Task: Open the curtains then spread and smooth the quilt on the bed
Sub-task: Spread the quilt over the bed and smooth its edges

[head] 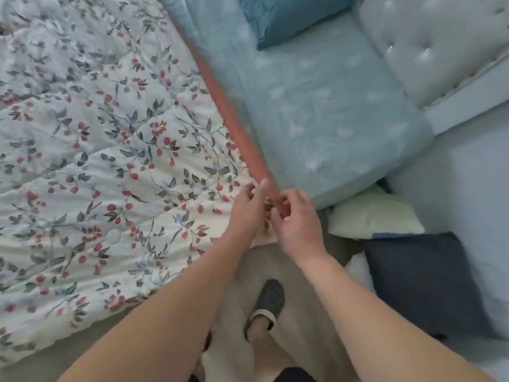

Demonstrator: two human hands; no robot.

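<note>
A white quilt (104,161) printed with red berries and grey leaves covers the left of the bed. Its orange-red border (228,114) runs diagonally from the top middle down to my hands. My left hand (249,208) holds the quilt's near corner, fingers along the border. My right hand (296,221) pinches the same corner just beside it. Right of the border lies the pale blue sheet (325,111) of the bed. No curtains are in view.
A teal pillow (292,17) lies at the head of the bed, against a tufted pale headboard (429,48). On the floor at the right sit a pale green pillow (374,216) and a dark navy cushion (424,285). My foot in a dark clog (268,301) stands below.
</note>
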